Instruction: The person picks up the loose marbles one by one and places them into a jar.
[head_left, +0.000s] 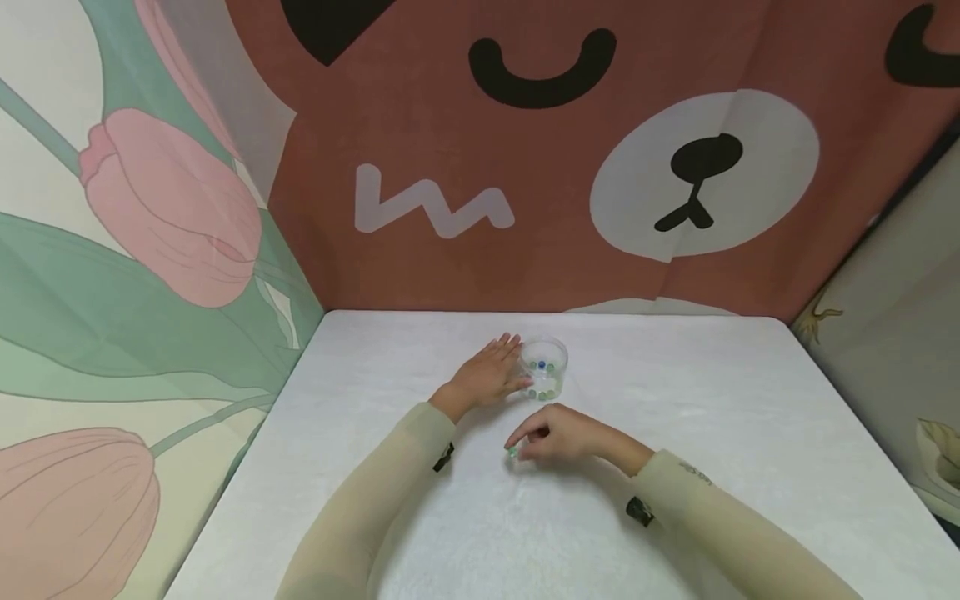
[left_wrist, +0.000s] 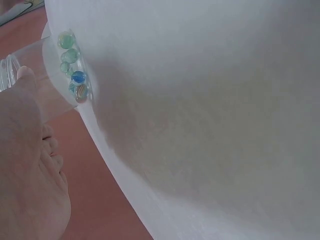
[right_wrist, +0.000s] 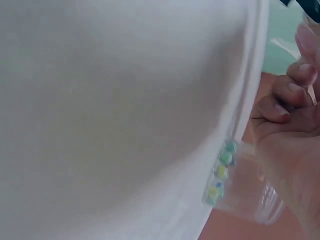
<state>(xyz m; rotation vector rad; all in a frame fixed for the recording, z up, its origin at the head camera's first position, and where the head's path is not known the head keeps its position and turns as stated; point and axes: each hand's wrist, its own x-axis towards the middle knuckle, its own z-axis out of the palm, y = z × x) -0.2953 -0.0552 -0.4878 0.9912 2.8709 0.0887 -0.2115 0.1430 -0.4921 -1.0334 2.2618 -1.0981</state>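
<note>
A clear plastic jar [head_left: 557, 379] stands on the table with several glass marbles [head_left: 542, 394] at its bottom, mostly green, plus a blue marble [left_wrist: 78, 77]. Against the jar's left side rests my left hand [head_left: 486, 372], fingers extended, the thumb touching the wall at the front. My right hand [head_left: 566, 433] is nearer to me, just above the cloth, and pinches a small green marble [head_left: 513, 452] between thumb and forefinger. In the right wrist view the other fingers [right_wrist: 295, 92] are curled, and the pinched marble cannot be made out.
A white cloth covers the table [head_left: 705, 400]. Behind it hangs a brown curtain [head_left: 420, 275] with a printed bear face. A flowered curtain [head_left: 172, 333] borders the left side, and a pale one [head_left: 900, 275] the right.
</note>
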